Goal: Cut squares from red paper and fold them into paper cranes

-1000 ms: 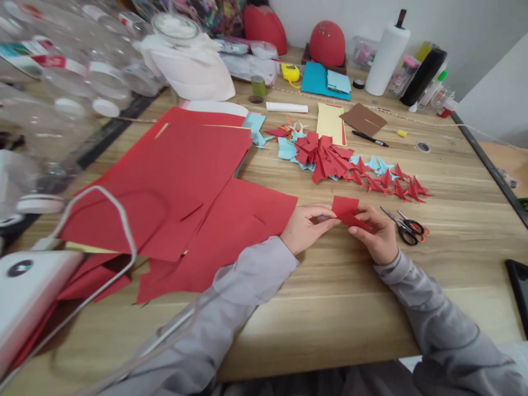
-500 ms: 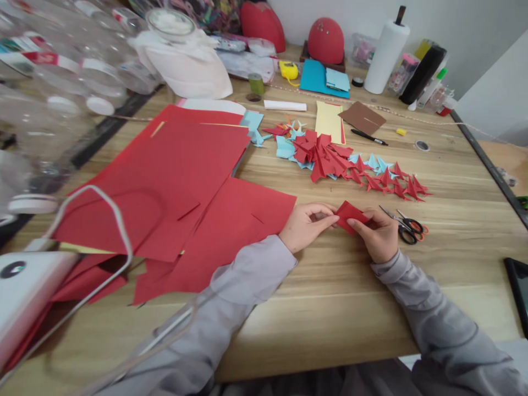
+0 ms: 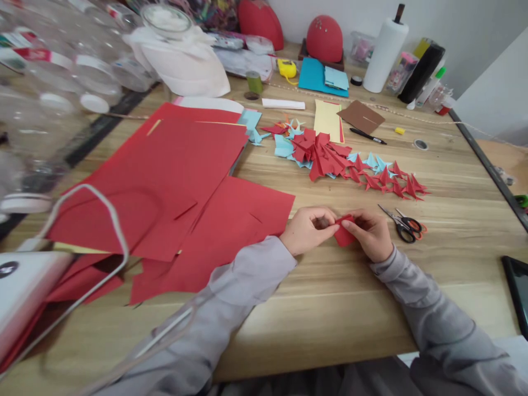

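Observation:
A small folded piece of red paper [image 3: 342,235] sits between my two hands, low over the wooden table [image 3: 330,308]. My left hand [image 3: 307,230] pinches its left corner with fingers closed. My right hand [image 3: 370,234] grips its right side, fingers curled over it. Both arms are in grey sleeves. Large red paper sheets [image 3: 165,181] lie just left of my left hand. Black scissors with orange-trimmed handles [image 3: 402,224] lie right of my right hand.
A pile of folded red and blue paper figures [image 3: 342,162] stretches across the table beyond my hands. Farther back are yellow and brown sheets, a black pen [image 3: 368,136], a paper towel roll [image 3: 383,49] and red domes. Clear plastic bottles crowd the left side. A dark tablet [image 3: 517,291] lies at the right edge.
The red paper has been folded smaller and lower between my hands. My hands have closed in toward each other.

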{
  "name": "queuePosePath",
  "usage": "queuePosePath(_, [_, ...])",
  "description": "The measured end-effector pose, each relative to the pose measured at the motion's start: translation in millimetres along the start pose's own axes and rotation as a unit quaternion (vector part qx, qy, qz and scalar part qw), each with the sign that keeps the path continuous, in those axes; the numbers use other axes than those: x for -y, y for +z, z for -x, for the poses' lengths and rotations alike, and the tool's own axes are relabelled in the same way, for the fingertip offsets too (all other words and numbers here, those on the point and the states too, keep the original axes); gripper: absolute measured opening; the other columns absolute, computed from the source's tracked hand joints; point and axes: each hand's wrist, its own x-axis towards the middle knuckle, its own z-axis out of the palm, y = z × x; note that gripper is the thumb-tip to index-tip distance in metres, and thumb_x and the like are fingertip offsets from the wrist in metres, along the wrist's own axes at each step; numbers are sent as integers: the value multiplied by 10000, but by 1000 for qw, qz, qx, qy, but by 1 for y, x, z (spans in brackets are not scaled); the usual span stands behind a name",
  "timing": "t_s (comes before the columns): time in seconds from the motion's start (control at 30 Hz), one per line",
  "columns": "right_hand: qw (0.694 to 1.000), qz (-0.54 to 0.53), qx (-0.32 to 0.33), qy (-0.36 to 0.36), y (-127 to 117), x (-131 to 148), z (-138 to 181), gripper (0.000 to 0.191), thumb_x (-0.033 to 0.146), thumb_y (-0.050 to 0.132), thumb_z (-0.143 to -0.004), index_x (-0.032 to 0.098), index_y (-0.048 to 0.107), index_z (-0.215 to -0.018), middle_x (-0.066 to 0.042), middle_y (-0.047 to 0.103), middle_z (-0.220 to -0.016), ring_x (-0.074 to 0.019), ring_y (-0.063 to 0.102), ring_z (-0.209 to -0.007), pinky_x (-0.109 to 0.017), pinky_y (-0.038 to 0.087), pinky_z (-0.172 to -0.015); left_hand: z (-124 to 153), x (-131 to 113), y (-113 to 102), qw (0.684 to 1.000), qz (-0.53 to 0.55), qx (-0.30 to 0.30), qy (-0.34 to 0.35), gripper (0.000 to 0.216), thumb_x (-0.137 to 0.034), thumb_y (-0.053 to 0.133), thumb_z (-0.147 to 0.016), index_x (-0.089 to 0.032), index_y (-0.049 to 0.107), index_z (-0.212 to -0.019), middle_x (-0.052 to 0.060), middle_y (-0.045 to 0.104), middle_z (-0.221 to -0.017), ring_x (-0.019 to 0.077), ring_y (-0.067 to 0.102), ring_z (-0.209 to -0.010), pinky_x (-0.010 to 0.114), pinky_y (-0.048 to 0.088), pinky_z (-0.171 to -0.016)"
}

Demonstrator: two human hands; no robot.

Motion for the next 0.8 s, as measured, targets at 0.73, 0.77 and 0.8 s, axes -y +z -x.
queuePosePath(0.73, [998,-23,-44,31,4,6,-2,291,443,794,-611,187,671,-672,13,642,-584,-97,526,-492,-249,477,-488,-4,-3,-2,997,-9,-50,-50,189,-325,760,-619,-159,685,-665,-4,613,-558,80,478,-489,208,390,-474])
queuePosePath(0.77, [998,-22,-44,30,4,6,-2,286,443,793,-613,189,675,-672,12,645,-586,-100,532,-495,-253,482,-493,-4,-3,-2,997,-8,-51,-51,190,-326,763,-615,-160,682,-658,-3,613,-559,82,480,-490,210,393,-476])
queuePosePath(0.8, [998,-21,-45,28,3,6,-2,285,446,791,-615,191,677,-669,11,647,-586,-103,537,-498,-256,487,-496,-4,-4,-1,997,-9,-53,-51,193,-329,766,-611,-161,681,-654,-2,614,-561,85,484,-494,212,395,-478])
